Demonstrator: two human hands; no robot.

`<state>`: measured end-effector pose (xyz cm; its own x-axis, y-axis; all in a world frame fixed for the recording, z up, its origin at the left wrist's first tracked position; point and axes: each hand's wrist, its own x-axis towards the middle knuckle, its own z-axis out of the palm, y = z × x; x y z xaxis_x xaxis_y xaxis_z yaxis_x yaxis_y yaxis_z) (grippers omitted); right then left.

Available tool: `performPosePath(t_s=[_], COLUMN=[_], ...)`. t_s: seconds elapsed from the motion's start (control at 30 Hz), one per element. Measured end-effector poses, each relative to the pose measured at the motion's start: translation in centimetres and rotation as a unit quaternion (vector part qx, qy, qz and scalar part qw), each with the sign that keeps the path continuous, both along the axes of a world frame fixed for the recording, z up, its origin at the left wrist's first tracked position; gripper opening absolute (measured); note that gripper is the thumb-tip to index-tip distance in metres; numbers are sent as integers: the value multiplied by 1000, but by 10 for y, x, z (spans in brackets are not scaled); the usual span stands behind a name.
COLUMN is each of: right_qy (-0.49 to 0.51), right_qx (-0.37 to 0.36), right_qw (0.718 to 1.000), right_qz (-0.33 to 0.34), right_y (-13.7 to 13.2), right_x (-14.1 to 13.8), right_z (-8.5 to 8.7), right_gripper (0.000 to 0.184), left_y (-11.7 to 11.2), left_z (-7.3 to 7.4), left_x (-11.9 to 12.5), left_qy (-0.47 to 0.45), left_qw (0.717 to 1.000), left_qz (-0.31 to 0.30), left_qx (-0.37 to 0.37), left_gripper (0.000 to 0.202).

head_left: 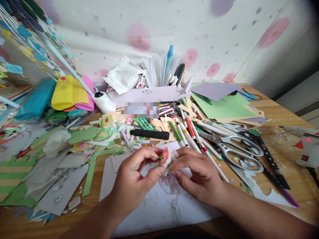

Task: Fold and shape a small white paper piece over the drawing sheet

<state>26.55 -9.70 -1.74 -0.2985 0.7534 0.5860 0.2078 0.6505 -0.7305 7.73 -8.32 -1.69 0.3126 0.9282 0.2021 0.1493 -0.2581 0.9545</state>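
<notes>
Between my hands, above a stained white paper sheet [134, 212], is a small crumpled paper piece [164, 157] coloured pink and yellow with dark marks. My left hand [137, 174] pinches its left side between thumb and fingers. On the other side, the curled fingers of my right hand [199, 176] close on its whitish crumpled edge. The fingers partly hide the piece. Just beyond my hands lie a black cutter-like tool [151, 134] and several felt-tip pens [189, 127].
Silver scissors [224, 146] lie to the right, before a white glue gun [309, 146] with a red light. Paper scraps [57, 186] cover the left side. A white box [147, 94] of pens and a thread spool [103, 101] stand behind. Green card [219, 106] lies at back right.
</notes>
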Motion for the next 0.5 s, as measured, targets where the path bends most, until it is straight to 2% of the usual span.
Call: performPosePath(t_s=[0.27, 0.5], right_qy=[0, -1], right_qx=[27, 68], right_qw=[999, 997], right_qz=[-23, -43], right_y=[-1, 0], right_x=[0, 1], right_z=[0, 1], right_gripper=[18, 15], left_y=[2, 4], left_z=[6, 9], left_x=[3, 3], left_qy=[30, 83], left_qw=[996, 980], left_qz=[3, -15], left_qx=[82, 180], left_gripper=[12, 17])
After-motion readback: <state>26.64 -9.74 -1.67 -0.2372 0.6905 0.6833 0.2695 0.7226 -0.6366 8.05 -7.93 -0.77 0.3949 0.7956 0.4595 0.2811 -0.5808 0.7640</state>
